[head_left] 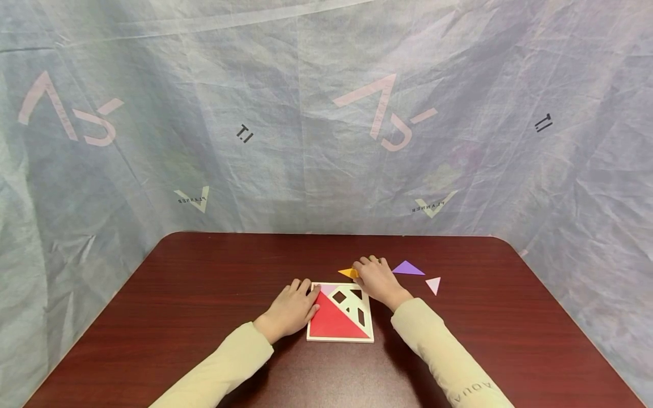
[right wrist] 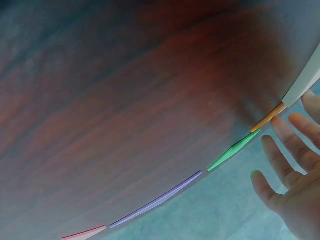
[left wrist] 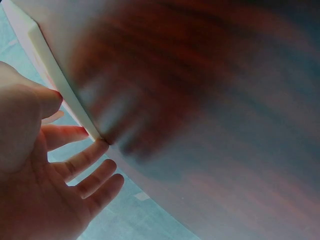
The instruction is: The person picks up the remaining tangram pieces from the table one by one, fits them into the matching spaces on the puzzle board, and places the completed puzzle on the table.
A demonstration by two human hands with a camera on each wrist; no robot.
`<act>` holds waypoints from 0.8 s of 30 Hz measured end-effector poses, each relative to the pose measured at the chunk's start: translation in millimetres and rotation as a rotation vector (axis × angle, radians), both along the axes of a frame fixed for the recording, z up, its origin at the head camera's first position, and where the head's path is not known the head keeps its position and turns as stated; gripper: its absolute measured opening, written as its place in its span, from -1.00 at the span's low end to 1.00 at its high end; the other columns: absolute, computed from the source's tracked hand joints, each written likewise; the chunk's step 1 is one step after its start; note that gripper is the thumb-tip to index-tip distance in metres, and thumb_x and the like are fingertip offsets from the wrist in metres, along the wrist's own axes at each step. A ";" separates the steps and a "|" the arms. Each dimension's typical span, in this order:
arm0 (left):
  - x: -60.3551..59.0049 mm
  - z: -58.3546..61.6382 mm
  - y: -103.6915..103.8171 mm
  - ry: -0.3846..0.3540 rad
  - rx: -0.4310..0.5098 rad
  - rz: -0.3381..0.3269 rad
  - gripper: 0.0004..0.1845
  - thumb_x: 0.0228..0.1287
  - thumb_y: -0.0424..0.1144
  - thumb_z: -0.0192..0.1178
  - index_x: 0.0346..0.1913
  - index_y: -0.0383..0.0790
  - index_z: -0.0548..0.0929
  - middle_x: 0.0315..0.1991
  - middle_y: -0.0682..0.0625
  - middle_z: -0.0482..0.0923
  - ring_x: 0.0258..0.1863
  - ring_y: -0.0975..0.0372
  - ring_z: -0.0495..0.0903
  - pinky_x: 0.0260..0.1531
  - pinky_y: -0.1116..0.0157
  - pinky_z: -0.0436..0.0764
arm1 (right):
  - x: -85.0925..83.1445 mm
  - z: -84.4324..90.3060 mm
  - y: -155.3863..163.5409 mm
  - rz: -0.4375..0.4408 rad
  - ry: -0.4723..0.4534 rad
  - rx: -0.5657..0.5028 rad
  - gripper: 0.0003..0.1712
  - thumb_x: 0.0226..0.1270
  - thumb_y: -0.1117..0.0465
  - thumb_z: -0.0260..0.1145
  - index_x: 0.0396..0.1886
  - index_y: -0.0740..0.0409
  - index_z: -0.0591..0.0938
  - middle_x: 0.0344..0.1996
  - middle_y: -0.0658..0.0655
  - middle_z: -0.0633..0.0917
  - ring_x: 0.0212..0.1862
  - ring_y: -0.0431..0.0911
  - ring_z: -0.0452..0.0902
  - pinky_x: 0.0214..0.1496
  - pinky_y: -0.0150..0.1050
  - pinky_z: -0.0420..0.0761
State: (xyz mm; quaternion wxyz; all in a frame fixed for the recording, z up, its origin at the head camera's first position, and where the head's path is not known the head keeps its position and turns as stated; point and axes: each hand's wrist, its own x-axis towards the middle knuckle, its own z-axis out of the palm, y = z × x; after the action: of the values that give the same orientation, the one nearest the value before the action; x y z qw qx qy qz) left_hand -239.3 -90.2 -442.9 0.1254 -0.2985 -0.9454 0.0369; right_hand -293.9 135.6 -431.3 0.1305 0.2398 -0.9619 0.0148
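A white square puzzle tray (head_left: 312, 338) lies on the dark red table, with a big red triangle (head_left: 331, 324) and a pink piece (head_left: 326, 289) set in it. My left hand (head_left: 292, 307) rests flat at the tray's left edge, fingers straight; in the left wrist view its fingertips (left wrist: 100, 146) touch the tray rim (left wrist: 55, 75). My right hand (head_left: 376, 276) lies just beyond the tray's far right corner, fingers spread (right wrist: 280, 135). It is beside an orange triangle (head_left: 348, 273) (right wrist: 267, 118) and a green piece (right wrist: 235, 148), gripping nothing.
A purple triangle (head_left: 408, 268) and a small pink triangle (head_left: 433, 285) lie loose on the table (head_left: 204, 283) to the right of my right hand. A wrinkled pale sheet (head_left: 306, 141) hangs behind the table's rounded far edge.
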 end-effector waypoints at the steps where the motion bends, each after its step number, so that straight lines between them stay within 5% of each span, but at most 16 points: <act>1: 0.1 0.1 0.0 0.001 0.001 0.000 -0.56 0.31 -0.02 0.01 0.14 -0.19 0.51 -0.06 -0.14 0.41 -0.08 0.04 0.39 -0.10 0.17 0.46 | -0.3 -0.1 -0.2 -0.003 0.000 0.001 -0.73 0.12 0.13 0.35 -0.18 0.11 0.61 -0.30 0.07 0.60 -0.17 0.01 0.46 -0.10 -0.01 0.41; 24: 1.3 1.3 -0.3 0.006 0.003 -0.004 -0.56 0.30 -0.03 0.02 0.14 -0.20 0.51 -0.06 -0.15 0.41 -0.09 0.04 0.39 -0.11 0.17 0.47 | -4.8 2.8 -4.4 -0.088 -0.083 -0.002 -0.76 0.10 0.18 0.36 -0.21 0.13 0.63 -0.26 0.10 0.60 -0.12 0.08 0.45 -0.09 0.04 0.39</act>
State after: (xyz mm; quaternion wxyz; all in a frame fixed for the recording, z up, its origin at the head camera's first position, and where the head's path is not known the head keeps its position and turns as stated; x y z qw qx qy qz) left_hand -237.9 -90.5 -441.5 0.1286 -0.3002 -0.9445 0.0359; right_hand -298.8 131.2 -428.5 0.0913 0.1965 -0.9760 0.0199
